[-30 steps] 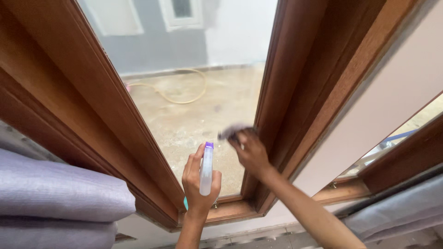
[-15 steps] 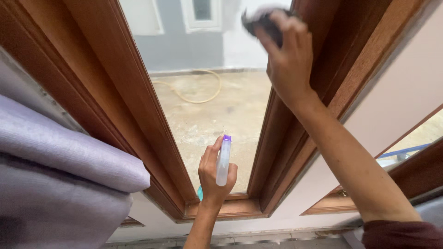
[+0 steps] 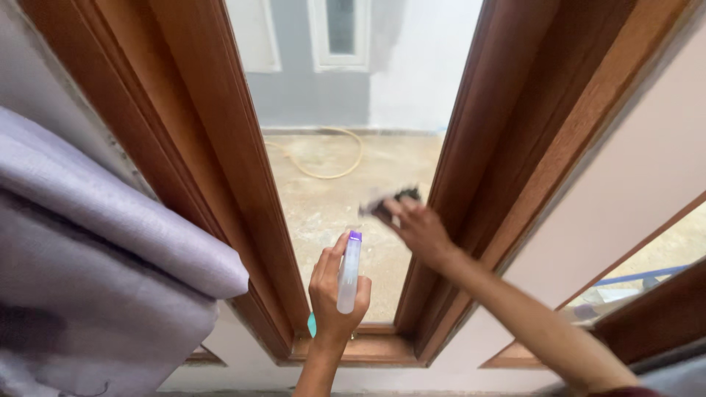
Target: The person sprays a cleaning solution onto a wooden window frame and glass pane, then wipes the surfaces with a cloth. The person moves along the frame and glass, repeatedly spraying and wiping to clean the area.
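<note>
1. Nearest the camera, low at the middle of the window's bottom rail, the left hand (image 3: pixel 334 294) rises from its forearm with its fingers wrapped tight round a slim clear plastic spray bottle with a purple cap (image 3: pixel 348 273), held upright in front of the lower part of the pane.
2. At the left edge, a bundled pale lilac fabric curtain (image 3: pixel 110 257) bulges against the left side of the brown wooden window frame (image 3: pixel 220 147).
3. Just beyond the bottle and to its right, the right hand (image 3: pixel 419 228) reaches in from the lower right corner, its fingers pinched on a small dark cleaning cloth (image 3: pixel 386 200) that seems pressed to the narrow glass pane (image 3: pixel 331 191) by the frame's right side; motion blur hides the exact contact.
4. Right of the frame runs a pale pink wall strip (image 3: pixel 625 184).
5. Beyond the glass, a pale yellow hose (image 3: pixel 327 173) loops on a concrete floor (image 3: pixel 382 158), with a grey and white wall (image 3: pixel 426 66) behind it.
</note>
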